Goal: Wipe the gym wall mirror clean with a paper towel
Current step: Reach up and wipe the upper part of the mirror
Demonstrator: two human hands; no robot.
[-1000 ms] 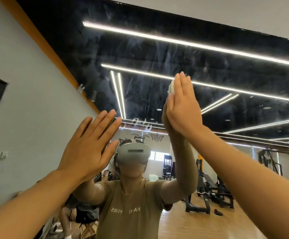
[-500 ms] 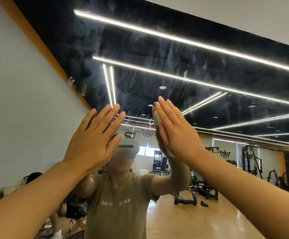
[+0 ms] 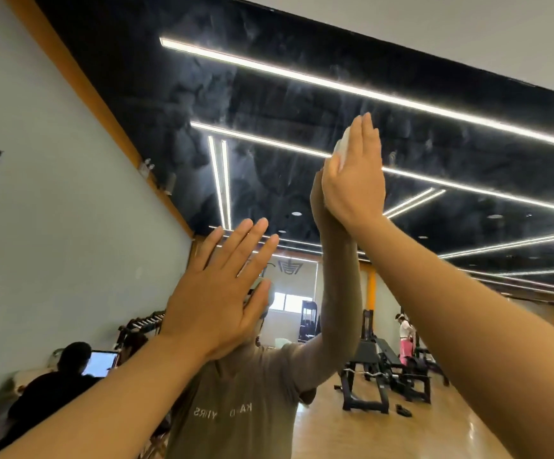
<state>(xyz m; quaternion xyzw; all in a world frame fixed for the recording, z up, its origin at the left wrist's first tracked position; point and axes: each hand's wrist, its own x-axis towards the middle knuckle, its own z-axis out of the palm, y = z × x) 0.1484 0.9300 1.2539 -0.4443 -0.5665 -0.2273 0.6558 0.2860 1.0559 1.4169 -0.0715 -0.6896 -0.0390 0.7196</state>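
Since half a second ago the right hand point(image 3: 355, 180) has swept from mid-height, near the left hand, up and to the right across the large wall mirror point(image 3: 269, 104), back to about where it was a second ago. Its fingers point(image 3: 366, 140) are straight and close together, pressing a small folded white paper towel point(image 3: 341, 154) flat against the glass; only the towel's edge shows past the palm. The left hand point(image 3: 222, 293) has stayed lower, fingers straight and slightly spread, palm toward the glass, and I cannot tell whether it touches.

The step in hand looks like the wiping itself, worked in up-and-down strokes over the upper mirror. Cloudy smears and fine streaks show on the dark reflection around and left of the towel, so much seems left to do. The next move likely calls for another pass overlapping this one, drawn through the hazy patches with steady pressure so the towel does not slip from under the palm.

No containers are in view.
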